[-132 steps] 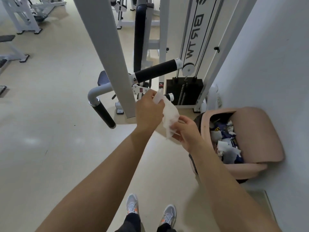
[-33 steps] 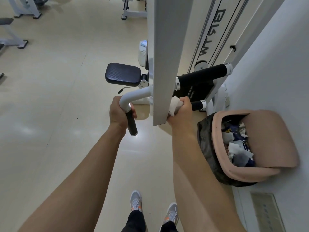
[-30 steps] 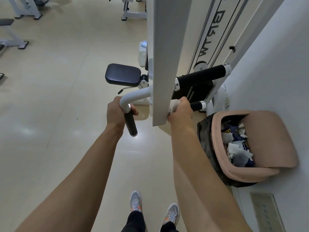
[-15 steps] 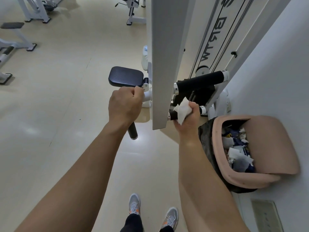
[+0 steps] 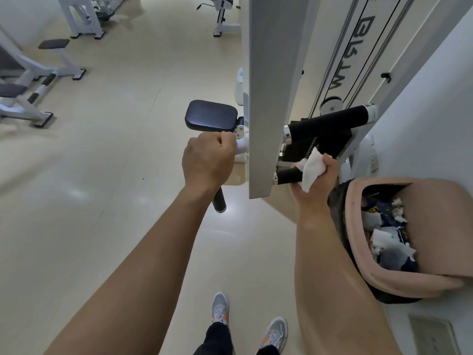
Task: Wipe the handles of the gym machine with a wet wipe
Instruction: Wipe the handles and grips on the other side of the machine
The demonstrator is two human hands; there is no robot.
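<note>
Handle (image 5: 288,176) horizontal, wipe (image 5: 311,168) wrapped round right end

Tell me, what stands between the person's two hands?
In the head view, the machine's broad white beam hangs between the left hand on the left handle and the right hand holding the wet wipe on the right handle.

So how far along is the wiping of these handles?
Nothing is visibly finished. In hand: the right hand wraps the wet wipe around the short black handle. To do: the left handle, gripped by the bare left hand, and the long upper grip, which nothing touches.
</note>
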